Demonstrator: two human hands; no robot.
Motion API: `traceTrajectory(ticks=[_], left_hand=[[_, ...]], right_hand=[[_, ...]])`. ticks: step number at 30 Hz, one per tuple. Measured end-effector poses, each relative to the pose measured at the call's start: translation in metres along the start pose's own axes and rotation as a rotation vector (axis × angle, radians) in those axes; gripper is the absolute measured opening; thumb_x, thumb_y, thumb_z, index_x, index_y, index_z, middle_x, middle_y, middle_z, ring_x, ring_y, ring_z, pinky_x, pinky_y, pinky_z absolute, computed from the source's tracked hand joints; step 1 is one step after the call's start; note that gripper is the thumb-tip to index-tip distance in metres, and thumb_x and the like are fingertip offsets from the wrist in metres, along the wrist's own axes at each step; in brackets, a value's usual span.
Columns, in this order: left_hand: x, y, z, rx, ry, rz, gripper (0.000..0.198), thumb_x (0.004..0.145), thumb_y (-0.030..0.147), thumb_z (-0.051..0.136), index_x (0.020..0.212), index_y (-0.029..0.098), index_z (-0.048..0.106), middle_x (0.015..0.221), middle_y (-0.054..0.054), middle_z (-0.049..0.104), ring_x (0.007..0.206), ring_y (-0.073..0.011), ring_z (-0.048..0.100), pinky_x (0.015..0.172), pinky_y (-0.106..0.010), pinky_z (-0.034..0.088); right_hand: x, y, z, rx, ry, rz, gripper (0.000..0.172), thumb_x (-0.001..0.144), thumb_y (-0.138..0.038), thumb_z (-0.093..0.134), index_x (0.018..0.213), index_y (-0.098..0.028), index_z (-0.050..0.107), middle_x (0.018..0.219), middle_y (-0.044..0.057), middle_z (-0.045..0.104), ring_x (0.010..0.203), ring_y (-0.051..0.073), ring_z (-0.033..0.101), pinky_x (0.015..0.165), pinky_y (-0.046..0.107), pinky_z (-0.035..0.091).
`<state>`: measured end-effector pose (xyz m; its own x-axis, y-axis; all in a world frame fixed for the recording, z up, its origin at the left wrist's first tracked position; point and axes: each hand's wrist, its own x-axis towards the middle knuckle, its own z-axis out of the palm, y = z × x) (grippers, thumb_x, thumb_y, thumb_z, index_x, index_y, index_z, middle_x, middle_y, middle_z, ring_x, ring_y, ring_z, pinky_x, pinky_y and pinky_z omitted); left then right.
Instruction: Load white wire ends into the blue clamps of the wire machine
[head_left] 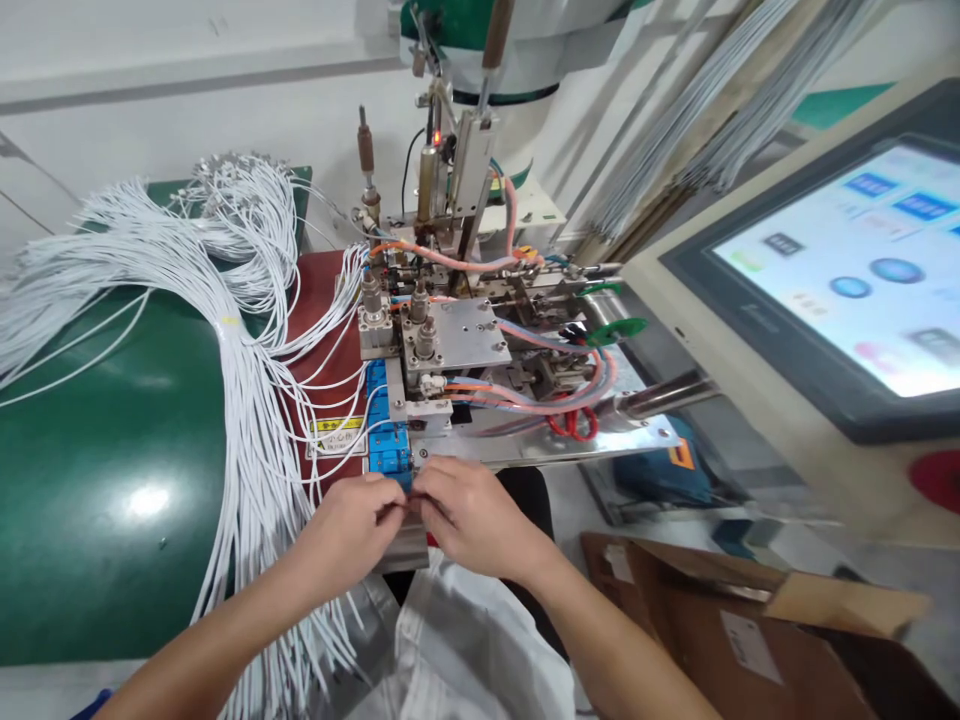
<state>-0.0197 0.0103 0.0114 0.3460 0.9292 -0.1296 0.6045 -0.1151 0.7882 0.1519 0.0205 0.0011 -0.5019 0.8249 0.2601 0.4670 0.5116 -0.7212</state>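
Both hands are in close at the machine's front edge. Left hand (pixel 352 525) and right hand (pixel 465 515) meet fingertip to fingertip just at six o'clock of the blue fixture (pixel 388 440). Both are pinched shut, and whatever sits between the fingers is too small to make out. The wires (pixel 247 400) spill in a thick white bundle from ten o'clock, down across the green table (pixel 97 480) and past the left wrist, with loose strands brushing the fixture's side. They look thin, light and limp, probably slick in their sleeving, so a pinch close to the tip would steer one best; held further back, it would likely droop. At twelve o'clock sits the steel plate (pixel 457 335), with pink hoses (pixel 540 395) looping off at one o'clock. Screen (pixel 862 270) is lit at two o'clock, and a box (pixel 750 620) lies open at four
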Motion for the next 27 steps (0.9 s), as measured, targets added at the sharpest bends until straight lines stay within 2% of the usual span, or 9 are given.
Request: traceTrajectory(ticks=[1,3,6,8,12,16,19,23,27], left_hand=[[0.0,-0.001,-0.001,-0.041,-0.019,-0.036,0.015,0.073,0.014,0.053,0.062,0.019,0.061,0.06,0.001,0.058,0.056,-0.0116,0.052,0.054,-0.021,0.04],[0.001,-0.003,0.001,-0.22,0.011,-0.158,0.009,0.074,0.018,0.054,0.068,0.017,0.06,0.057,0.002,0.057,0.051,-0.0106,0.052,0.05,-0.02,0.041],[0.001,-0.005,0.012,-0.476,0.134,-0.287,0.009,0.075,0.024,0.057,0.076,0.016,0.058,0.054,0.003,0.056,0.049,-0.0098,0.055,0.049,-0.02,0.044],[0.001,-0.004,0.018,-0.542,0.206,-0.303,0.012,0.072,0.026,0.061,0.073,0.015,0.057,0.053,0.004,0.056,0.048,-0.0095,0.055,0.05,-0.02,0.047],[0.002,-0.002,0.023,-0.607,0.24,-0.333,0.015,0.069,0.028,0.064,0.072,0.014,0.057,0.055,0.004,0.057,0.048,-0.0086,0.056,0.051,-0.02,0.048],[0.001,-0.006,0.023,-0.635,0.22,-0.325,0.025,0.07,0.025,0.064,0.092,0.014,0.06,0.061,0.004,0.057,0.052,-0.0084,0.057,0.053,-0.02,0.048],[0.0,-0.006,0.023,-0.624,0.195,-0.294,0.028,0.073,0.024,0.061,0.1,0.015,0.059,0.061,0.005,0.054,0.053,-0.0085,0.057,0.055,-0.02,0.047],[-0.001,-0.005,0.025,-0.604,0.177,-0.281,0.021,0.076,0.024,0.057,0.095,0.016,0.057,0.06,0.005,0.053,0.054,-0.0092,0.057,0.055,-0.02,0.047],[0.0,-0.009,0.017,-0.525,0.107,-0.291,0.027,0.076,0.023,0.056,0.103,0.017,0.054,0.065,0.004,0.055,0.054,-0.0099,0.056,0.054,-0.021,0.046]], right_hand=[[0.0,0.0,0.003,0.023,0.004,0.016,0.014,0.076,-0.01,0.049,0.069,-0.018,0.059,0.065,0.001,0.055,0.061,0.013,0.051,0.056,0.024,0.041],[0.0,0.0,0.013,0.135,0.132,0.113,0.015,0.079,-0.015,0.05,0.067,-0.018,0.059,0.062,0.001,0.055,0.058,0.012,0.051,0.054,0.023,0.041],[-0.001,-0.003,0.03,0.307,0.401,0.271,0.021,0.081,-0.02,0.051,0.061,-0.018,0.057,0.057,-0.001,0.054,0.054,0.012,0.05,0.051,0.023,0.041],[-0.004,-0.005,0.038,0.35,0.483,0.308,0.02,0.08,-0.019,0.052,0.061,-0.018,0.059,0.058,0.0,0.056,0.055,0.012,0.052,0.052,0.024,0.042],[-0.009,-0.002,0.039,0.387,0.464,0.339,0.018,0.079,-0.019,0.052,0.065,-0.018,0.062,0.063,0.002,0.06,0.059,0.014,0.056,0.057,0.025,0.045],[-0.008,0.002,0.038,0.471,0.466,0.428,0.012,0.077,-0.025,0.055,0.073,-0.017,0.063,0.068,0.002,0.059,0.057,0.013,0.055,0.055,0.025,0.046],[-0.005,0.001,0.039,0.505,0.468,0.455,0.012,0.075,-0.024,0.056,0.067,-0.017,0.06,0.063,0.001,0.056,0.055,0.012,0.052,0.052,0.024,0.045],[-0.006,-0.001,0.038,0.373,0.489,0.374,0.011,0.075,-0.019,0.055,0.065,-0.018,0.059,0.063,0.001,0.057,0.056,0.012,0.052,0.053,0.024,0.045],[-0.008,0.004,0.036,0.212,0.487,0.272,0.012,0.077,-0.017,0.053,0.066,-0.018,0.058,0.066,0.003,0.059,0.061,0.014,0.055,0.057,0.026,0.045]])
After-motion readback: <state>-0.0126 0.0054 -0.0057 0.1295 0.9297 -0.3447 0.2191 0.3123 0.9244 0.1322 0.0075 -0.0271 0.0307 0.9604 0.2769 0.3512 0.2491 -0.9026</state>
